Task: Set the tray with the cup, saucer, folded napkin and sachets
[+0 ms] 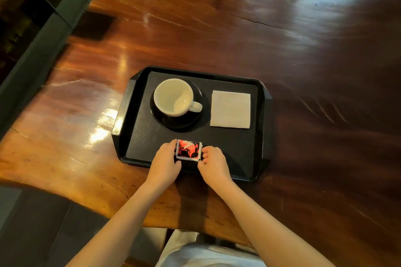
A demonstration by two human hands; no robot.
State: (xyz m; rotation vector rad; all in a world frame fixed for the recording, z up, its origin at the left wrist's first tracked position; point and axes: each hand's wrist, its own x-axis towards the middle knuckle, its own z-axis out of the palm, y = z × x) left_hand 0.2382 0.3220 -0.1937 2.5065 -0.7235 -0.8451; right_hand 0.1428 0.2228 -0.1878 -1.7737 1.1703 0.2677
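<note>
A black plastic tray (238, 149) lies on the wooden table. On its left part a white cup (173, 97) stands empty on a black saucer (178, 121), handle pointing right. A white folded napkin (230, 109) lies flat on the tray's right part. Near the tray's front edge sit red and black sachets (188, 150) in a small stack, printed with a coffee cup. My left hand (165, 162) pinches the stack's left side and my right hand (213, 163) pinches its right side. How many sachets are in the stack is hidden.
The glossy dark wooden table (217, 28) stretches far beyond the tray on all sides. A grey ledge (43, 34) runs along the left. The table's front edge (121, 206) is close to my body, with dark floor at lower left.
</note>
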